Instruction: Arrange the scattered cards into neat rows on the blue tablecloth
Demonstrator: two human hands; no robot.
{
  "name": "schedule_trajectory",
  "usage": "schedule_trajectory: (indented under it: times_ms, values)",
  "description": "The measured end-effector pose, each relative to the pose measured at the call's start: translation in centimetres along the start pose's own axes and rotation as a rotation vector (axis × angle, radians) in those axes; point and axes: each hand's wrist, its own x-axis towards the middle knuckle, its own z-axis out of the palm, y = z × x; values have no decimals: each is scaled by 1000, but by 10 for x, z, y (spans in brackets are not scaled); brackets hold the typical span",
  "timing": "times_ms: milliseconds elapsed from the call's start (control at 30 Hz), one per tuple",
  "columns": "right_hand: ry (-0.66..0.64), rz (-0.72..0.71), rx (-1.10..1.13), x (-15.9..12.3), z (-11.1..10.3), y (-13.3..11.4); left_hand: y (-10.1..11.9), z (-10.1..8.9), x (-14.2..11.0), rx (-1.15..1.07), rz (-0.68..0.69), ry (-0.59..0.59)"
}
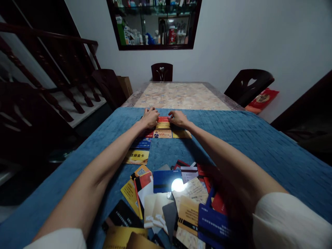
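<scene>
My left hand [150, 118] and my right hand [178, 118] reach toward the far side of the blue cloth, one at each end of a red card [163, 119]. Fingers of both hands are bent in at its edges. Just nearer lies a yellow card [163, 125], then an orange VIP card [166, 134] with a small figure on it. A golden-yellow card [182, 134] is under my right wrist. Partly covered by my left forearm are a red card [149, 134], a blue card [141, 143] and a gold card [137, 157] with black characters.
Close to me spreads a loose, overlapping heap of cards, including a blue striped card [162, 181], a black card [123, 216] and a dark blue card [214, 223]. A light spot shines on it. The blue cloth [233, 138] covers the near part of the marble-patterned table [178, 95]. Chairs stand around.
</scene>
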Motion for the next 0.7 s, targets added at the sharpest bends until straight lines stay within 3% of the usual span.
schedule_trajectory:
  times_ms: [300,700]
  values:
    - [85,-85,-177,-43,-21,-12,22,-15,-33,-4,21,100]
    - [89,-222,-94,-120,-45,-19,85,-36,-87,-55,127,165]
